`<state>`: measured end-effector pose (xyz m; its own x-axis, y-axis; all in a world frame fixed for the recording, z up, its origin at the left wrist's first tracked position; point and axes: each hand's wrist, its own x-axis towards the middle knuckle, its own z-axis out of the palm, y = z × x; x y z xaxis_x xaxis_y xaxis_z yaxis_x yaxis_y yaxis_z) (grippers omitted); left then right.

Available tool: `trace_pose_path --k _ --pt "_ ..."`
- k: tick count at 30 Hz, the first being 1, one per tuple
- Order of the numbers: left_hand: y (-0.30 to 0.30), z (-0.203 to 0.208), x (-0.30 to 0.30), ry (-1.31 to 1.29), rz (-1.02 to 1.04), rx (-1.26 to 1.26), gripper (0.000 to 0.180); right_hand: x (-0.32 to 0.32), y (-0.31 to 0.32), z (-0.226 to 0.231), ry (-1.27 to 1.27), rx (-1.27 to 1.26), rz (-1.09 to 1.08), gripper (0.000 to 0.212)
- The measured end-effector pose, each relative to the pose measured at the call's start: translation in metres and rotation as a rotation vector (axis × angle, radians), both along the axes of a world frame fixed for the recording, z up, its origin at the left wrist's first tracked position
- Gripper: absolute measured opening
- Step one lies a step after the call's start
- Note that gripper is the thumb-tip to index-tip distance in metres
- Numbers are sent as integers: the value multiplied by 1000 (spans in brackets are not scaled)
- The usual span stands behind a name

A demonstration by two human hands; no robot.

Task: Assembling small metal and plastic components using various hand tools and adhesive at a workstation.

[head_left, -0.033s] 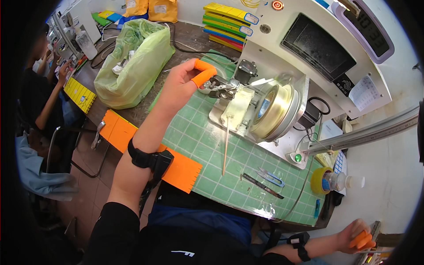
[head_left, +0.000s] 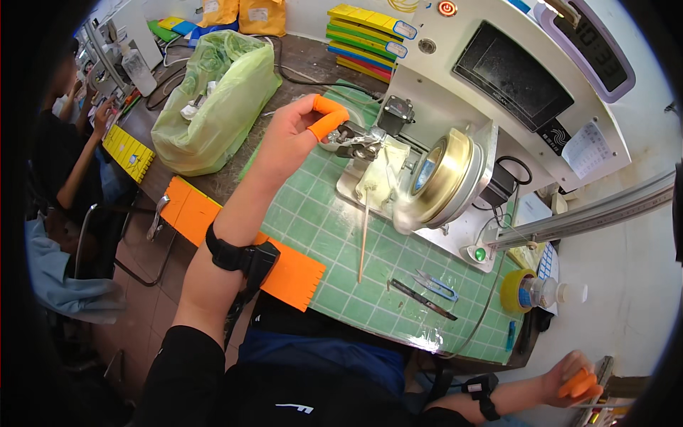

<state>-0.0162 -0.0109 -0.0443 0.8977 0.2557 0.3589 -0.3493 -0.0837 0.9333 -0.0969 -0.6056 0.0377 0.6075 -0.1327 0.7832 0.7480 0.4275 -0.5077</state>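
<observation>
My left hand, with orange finger cots on thumb and index finger, pinches the dark end of a small metal clamp. That clamp sits on the base of a white machine, beside a round gold-coloured spool. A blurred pale part shows at the spool's lower left. Below the clamp is a yellowish pad, with a thin wooden stick reaching down from it. Far to the right, my right hand, also in orange finger cots, is closed beside a thin rod; its grip is partly hidden.
Blue snips and dark tweezers lie on the green mat. Yellow tape and a clear bottle stand at right. A green plastic bag and orange boards are left. Another person sits far left.
The blurred pale part has swung from the spool's top to its lower left. My right hand has shifted slightly left; the left hand stays in place.
</observation>
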Motion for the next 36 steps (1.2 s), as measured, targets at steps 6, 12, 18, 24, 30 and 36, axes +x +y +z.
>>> trace_pose_path --k 6,12,18,24,30,36 --pt "3 -2 0 -8 -23 -14 19 15 85 32 479 -1173 239 45" --pt "1 1 1 -3 -9 -9 17 42 170 -4 432 -1551 -143 20" --pt "0 3 0 -12 -23 -24 14 51 192 -42 376 -1608 -47 24" --pt "-1 1 -4 11 -3 -54 14 52 197 -50 445 -1622 -48 35" --pt "-2 0 -5 8 -14 -60 14 56 195 -50 540 -1569 -1 35" --pt "-1 4 10 -14 -28 -30 18 65 181 -44 557 -1635 -1 26"
